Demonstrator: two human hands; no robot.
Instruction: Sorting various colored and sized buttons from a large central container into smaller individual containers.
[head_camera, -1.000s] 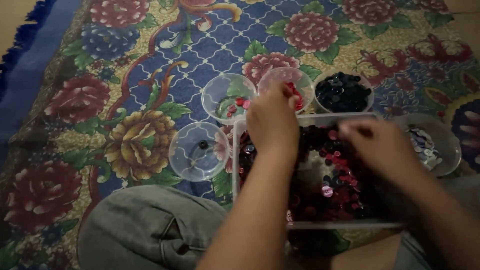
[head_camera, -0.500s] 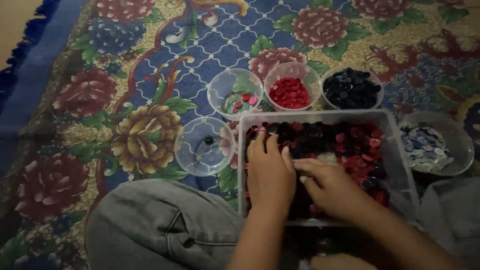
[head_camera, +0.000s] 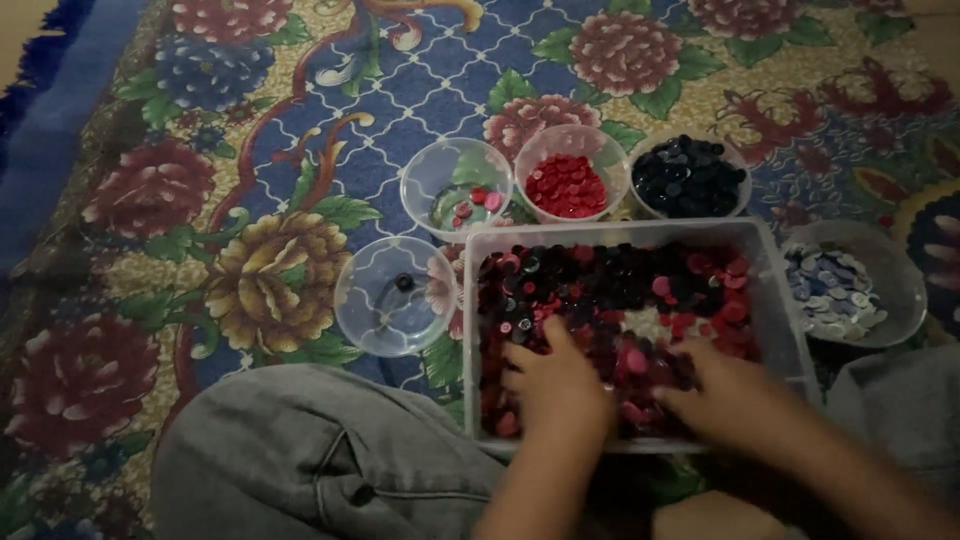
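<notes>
A clear rectangular tub (head_camera: 770, 270) holds a heap of mixed red, pink and dark buttons (head_camera: 610, 290). Both hands are down in it near its front edge. My left hand (head_camera: 555, 385) lies palm down on the buttons with its fingers spread. To its right, my right hand (head_camera: 725, 395) rests on the buttons too, its fingers pointing left and blurred. Whether either hand pinches a button is hidden.
Round clear bowls ring the tub: one with red buttons (head_camera: 567, 185), one with dark buttons (head_camera: 690, 175), one with a few pink buttons (head_camera: 457, 190), one with a single dark button (head_camera: 395, 295), one with pale buttons (head_camera: 840, 290). My grey-trousered knee (head_camera: 310, 460) lies front left on a flowered carpet (head_camera: 200, 200).
Both hands have drawn back from the far bowls into the tub and settled lower, toward its front edge. The red-button bowl is uncovered again.
</notes>
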